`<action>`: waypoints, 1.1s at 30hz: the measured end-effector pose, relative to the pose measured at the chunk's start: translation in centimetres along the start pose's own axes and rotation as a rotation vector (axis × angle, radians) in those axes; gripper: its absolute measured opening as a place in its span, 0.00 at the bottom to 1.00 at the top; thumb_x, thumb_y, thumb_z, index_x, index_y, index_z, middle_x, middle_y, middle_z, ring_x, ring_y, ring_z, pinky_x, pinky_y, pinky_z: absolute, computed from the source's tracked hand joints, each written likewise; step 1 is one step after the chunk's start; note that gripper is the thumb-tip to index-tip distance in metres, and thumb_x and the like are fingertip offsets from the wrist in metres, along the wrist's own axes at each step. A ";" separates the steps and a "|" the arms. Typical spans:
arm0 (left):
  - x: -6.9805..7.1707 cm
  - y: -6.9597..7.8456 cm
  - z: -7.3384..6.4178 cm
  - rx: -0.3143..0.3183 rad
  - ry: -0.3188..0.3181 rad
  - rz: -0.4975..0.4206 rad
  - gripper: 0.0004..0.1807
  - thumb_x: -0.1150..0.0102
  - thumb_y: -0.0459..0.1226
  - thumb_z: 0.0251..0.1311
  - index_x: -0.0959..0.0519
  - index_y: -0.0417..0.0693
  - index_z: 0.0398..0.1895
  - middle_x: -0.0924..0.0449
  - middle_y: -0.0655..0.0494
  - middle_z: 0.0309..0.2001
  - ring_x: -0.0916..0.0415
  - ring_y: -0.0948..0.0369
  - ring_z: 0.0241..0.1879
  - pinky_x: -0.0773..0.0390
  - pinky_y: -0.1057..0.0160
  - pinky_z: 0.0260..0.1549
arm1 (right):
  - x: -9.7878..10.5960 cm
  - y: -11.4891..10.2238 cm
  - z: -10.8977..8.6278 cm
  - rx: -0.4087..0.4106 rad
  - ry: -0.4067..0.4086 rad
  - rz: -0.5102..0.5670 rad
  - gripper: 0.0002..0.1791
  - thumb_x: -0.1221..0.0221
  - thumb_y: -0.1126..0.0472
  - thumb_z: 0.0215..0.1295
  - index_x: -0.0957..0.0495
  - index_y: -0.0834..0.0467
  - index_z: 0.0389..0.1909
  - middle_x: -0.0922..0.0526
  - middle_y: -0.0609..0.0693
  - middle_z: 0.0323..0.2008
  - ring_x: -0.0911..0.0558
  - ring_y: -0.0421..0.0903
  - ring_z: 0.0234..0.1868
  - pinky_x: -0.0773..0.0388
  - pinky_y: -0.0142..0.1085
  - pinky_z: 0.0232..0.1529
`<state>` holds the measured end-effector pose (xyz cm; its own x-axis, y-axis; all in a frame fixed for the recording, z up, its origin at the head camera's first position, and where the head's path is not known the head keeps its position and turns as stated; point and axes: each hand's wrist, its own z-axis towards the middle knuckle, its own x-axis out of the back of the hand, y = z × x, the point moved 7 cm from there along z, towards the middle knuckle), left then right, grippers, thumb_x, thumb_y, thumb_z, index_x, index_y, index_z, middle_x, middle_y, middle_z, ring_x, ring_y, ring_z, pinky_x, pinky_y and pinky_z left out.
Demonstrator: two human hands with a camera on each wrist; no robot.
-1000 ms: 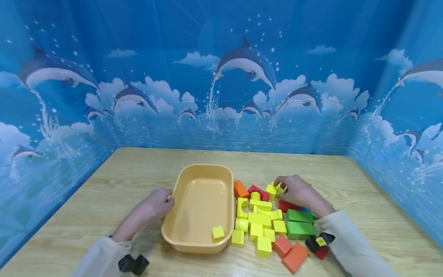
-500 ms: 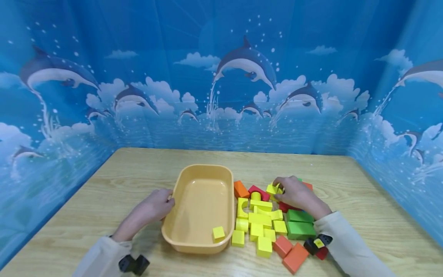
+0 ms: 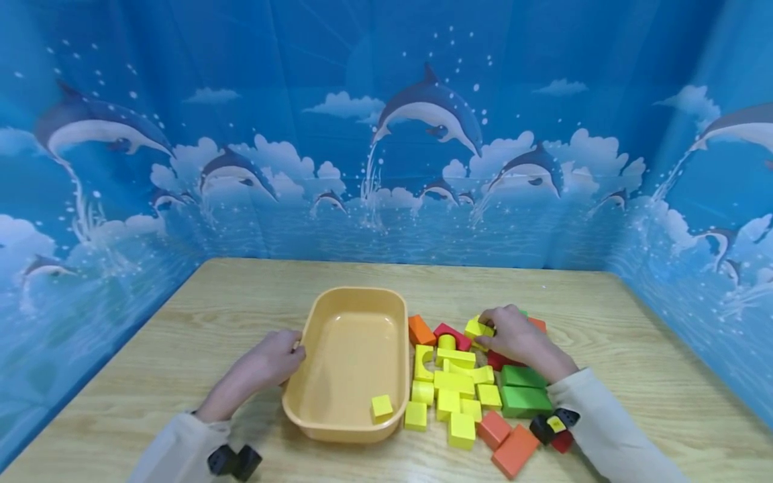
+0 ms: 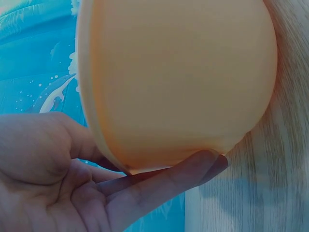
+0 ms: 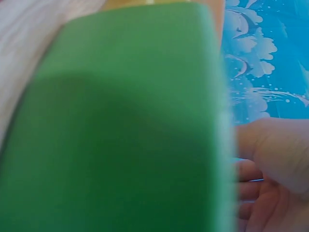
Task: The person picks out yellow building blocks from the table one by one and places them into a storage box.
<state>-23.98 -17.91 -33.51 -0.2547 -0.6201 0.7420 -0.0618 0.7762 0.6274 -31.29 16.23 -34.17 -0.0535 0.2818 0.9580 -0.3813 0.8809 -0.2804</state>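
Note:
My left hand [image 3: 274,357] grips the left rim of a tan plastic tub [image 3: 347,349]. In the left wrist view the thumb is at the rim and the fingers [image 4: 164,188] lie along the outer wall. One yellow block [image 3: 382,408] sits inside the tub, near its front right corner. At the back of the block pile, my right hand [image 3: 513,332] has its thumb and fingers around a yellow block [image 3: 475,328], partly covering it. A large green block [image 5: 130,121] fills most of the right wrist view and hides the fingertips there.
Several yellow blocks [image 3: 454,384] lie close together along the tub's right side. Green blocks [image 3: 525,401] stand beside them, with orange-red blocks [image 3: 515,449] in front. An orange block [image 3: 420,330] and a red arch [image 3: 453,335] are behind. A dolphin-print curtain [image 3: 386,134] surrounds the table.
My right hand has shifted slightly left at the yellow block, uncovering orange and green blocks behind it. The left hand and the tub look unmoved.

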 end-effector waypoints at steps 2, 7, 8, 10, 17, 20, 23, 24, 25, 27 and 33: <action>0.0 -0.1 0.0 0.004 -0.002 -0.004 0.17 0.59 0.30 0.68 0.29 0.31 0.55 0.28 0.49 0.23 0.32 0.59 0.18 0.29 0.64 0.19 | 0.3 -0.2 0.0 0.014 0.019 0.005 0.12 0.33 0.62 0.58 0.19 0.65 0.39 0.17 0.54 0.33 0.27 0.42 0.24 0.24 0.38 0.30; -0.1 0.0 0.0 0.001 0.001 -0.007 0.16 0.59 0.30 0.68 0.28 0.31 0.54 0.27 0.49 0.23 0.31 0.59 0.18 0.29 0.64 0.19 | 0.3 -0.3 0.1 0.011 0.008 -0.002 0.11 0.33 0.61 0.58 0.19 0.64 0.38 0.17 0.53 0.32 0.27 0.41 0.23 0.25 0.37 0.29; -0.1 0.0 -0.1 0.000 0.002 -0.007 0.16 0.59 0.30 0.68 0.28 0.31 0.53 0.28 0.49 0.23 0.31 0.59 0.18 0.29 0.64 0.19 | 0.2 -0.3 0.1 0.007 0.000 -0.007 0.11 0.33 0.61 0.58 0.18 0.63 0.38 0.17 0.53 0.32 0.27 0.40 0.23 0.25 0.37 0.30; -0.1 0.0 -0.1 -0.003 0.005 -0.008 0.15 0.59 0.30 0.67 0.27 0.31 0.51 0.28 0.49 0.23 0.31 0.59 0.18 0.29 0.64 0.19 | -0.1 -0.2 0.1 -0.002 -0.013 -0.011 0.11 0.33 0.61 0.58 0.18 0.63 0.38 0.17 0.53 0.32 0.26 0.41 0.24 0.24 0.37 0.30; 0.0 0.0 -0.1 -0.004 0.006 0.003 0.13 0.59 0.30 0.67 0.27 0.33 0.49 0.28 0.49 0.23 0.32 0.59 0.18 0.29 0.64 0.19 | 0.1 -0.3 0.1 0.015 0.001 -0.025 0.15 0.32 0.63 0.57 0.18 0.68 0.41 0.16 0.56 0.34 0.20 0.46 0.32 0.20 0.40 0.34; 0.1 0.2 0.0 -0.019 0.010 0.016 0.13 0.59 0.30 0.67 0.26 0.33 0.48 0.28 0.49 0.23 0.31 0.59 0.19 0.29 0.64 0.19 | 1.3 -0.9 -0.1 0.035 0.039 -0.024 0.16 0.32 0.64 0.57 0.19 0.70 0.44 0.16 0.57 0.33 0.19 0.47 0.32 0.20 0.40 0.33; 0.2 0.4 0.0 -0.051 0.018 0.024 0.13 0.58 0.30 0.66 0.26 0.32 0.46 0.28 0.49 0.23 0.30 0.59 0.19 0.28 0.63 0.19 | 2.7 -2.0 -0.3 0.060 0.093 -0.002 0.16 0.33 0.66 0.58 0.19 0.70 0.45 0.16 0.57 0.33 0.19 0.46 0.30 0.20 0.38 0.31; 0.2 0.4 0.1 -0.056 0.018 0.024 0.13 0.59 0.29 0.66 0.26 0.32 0.46 0.28 0.50 0.23 0.30 0.59 0.19 0.27 0.63 0.19 | 3.1 -2.5 -0.4 0.076 0.106 0.013 0.16 0.34 0.66 0.58 0.20 0.70 0.45 0.16 0.58 0.34 0.19 0.46 0.29 0.20 0.38 0.30; 0.2 0.4 0.1 -0.056 0.016 0.022 0.13 0.59 0.29 0.66 0.26 0.32 0.46 0.28 0.49 0.23 0.30 0.59 0.19 0.28 0.63 0.19 | 3.5 -3.1 -0.5 0.090 0.117 0.029 0.16 0.34 0.66 0.59 0.20 0.70 0.46 0.16 0.58 0.34 0.18 0.45 0.29 0.20 0.37 0.30; 0.1 0.4 0.2 -0.053 0.011 0.022 0.13 0.59 0.29 0.67 0.26 0.31 0.47 0.28 0.49 0.22 0.31 0.59 0.19 0.28 0.63 0.19 | 3.9 -4.5 -0.7 0.114 0.125 0.062 0.16 0.35 0.65 0.60 0.20 0.69 0.47 0.16 0.58 0.35 0.18 0.43 0.28 0.20 0.35 0.29; 0.0 0.2 0.2 -0.033 0.005 0.032 0.15 0.59 0.30 0.68 0.27 0.30 0.51 0.27 0.50 0.24 0.29 0.59 0.20 0.27 0.63 0.20 | 3.6 -9.4 -0.6 0.162 0.147 0.111 0.18 0.34 0.65 0.59 0.21 0.66 0.51 0.17 0.52 0.32 0.25 0.36 0.21 0.24 0.27 0.24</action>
<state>-24.16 -17.74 -33.43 -0.2512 -0.5958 0.7629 -0.0222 0.7915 0.6108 -27.33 9.21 -28.15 0.0276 0.4361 0.8995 -0.5243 0.7725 -0.3584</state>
